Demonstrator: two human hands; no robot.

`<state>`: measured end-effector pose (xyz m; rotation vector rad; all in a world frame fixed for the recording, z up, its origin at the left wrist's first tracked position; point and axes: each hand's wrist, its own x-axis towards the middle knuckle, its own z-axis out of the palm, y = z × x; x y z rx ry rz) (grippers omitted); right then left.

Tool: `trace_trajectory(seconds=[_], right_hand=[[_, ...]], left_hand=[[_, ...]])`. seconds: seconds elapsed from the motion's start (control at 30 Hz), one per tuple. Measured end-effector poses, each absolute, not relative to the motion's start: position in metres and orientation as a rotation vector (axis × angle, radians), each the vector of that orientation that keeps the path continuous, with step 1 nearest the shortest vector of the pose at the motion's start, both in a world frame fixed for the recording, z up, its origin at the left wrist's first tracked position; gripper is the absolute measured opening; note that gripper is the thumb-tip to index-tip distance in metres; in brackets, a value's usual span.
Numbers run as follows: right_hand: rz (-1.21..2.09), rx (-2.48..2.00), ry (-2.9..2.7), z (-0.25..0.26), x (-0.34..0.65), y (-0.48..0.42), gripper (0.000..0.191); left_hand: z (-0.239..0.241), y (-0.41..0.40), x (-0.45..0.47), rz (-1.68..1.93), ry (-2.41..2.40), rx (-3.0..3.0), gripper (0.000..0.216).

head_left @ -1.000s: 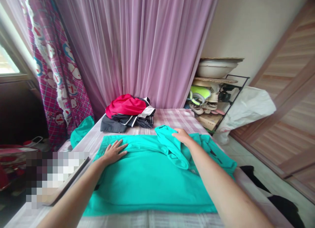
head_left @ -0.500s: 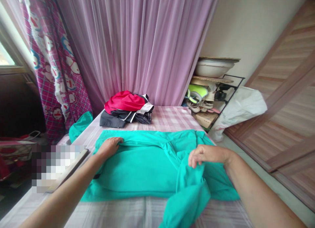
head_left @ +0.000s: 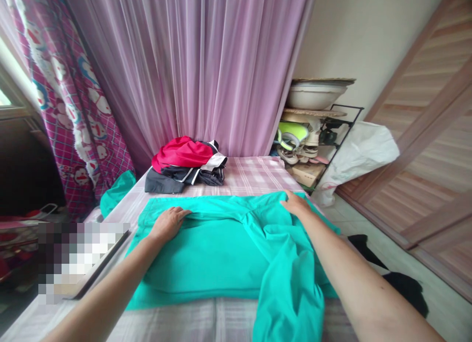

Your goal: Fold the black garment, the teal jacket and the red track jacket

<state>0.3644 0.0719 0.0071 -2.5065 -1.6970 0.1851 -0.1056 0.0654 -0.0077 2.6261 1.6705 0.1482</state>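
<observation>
A teal long-sleeved shirt (head_left: 206, 258) lies spread across the bed, with one sleeve (head_left: 291, 288) running down its right part and over its near edge. On the shirt's upper left part rests my left hand (head_left: 170, 224), palm down and fingers stretched out along a fold. My right hand (head_left: 296, 204) is at the shirt's far right corner, its fingers closed on the cloth there; part of them is hidden by the hand itself.
A pile of red and dark clothes (head_left: 184, 157) sits on the checked bedsheet (head_left: 254, 172). Teal cloth (head_left: 117, 192) lies at the left edge, above a blurred-out flat object (head_left: 88, 258). A shoe rack (head_left: 309, 135), a white bag (head_left: 365, 155) and black items (head_left: 403, 288) are at right.
My right hand has let go of the sleeve and moved up to the shirt's far right corner. The sleeve now lies straighter toward the near edge. My left hand has stayed nearly in place.
</observation>
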Motion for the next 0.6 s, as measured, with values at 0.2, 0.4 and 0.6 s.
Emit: trace_trajectory(seconds=[0.2, 0.4, 0.6], right_hand=[[0.075, -2.51, -1.753, -0.011, 0.371, 0.068, 0.056], [-0.003, -2.573, -1.761, 0.017, 0.358, 0.078, 0.049], [0.032, -2.02, -2.188, 0.025, 0.296, 0.093, 0.049]], left_hand=[[-0.014, 0.059, -0.106, 0.095, 1.62, 2.634, 0.046], [-0.001, 0.07, -0.113, -0.038, 1.582, 2.489, 0.042], [0.005, 0.103, -0.105, 0.144, 1.738, 2.561, 0.051]])
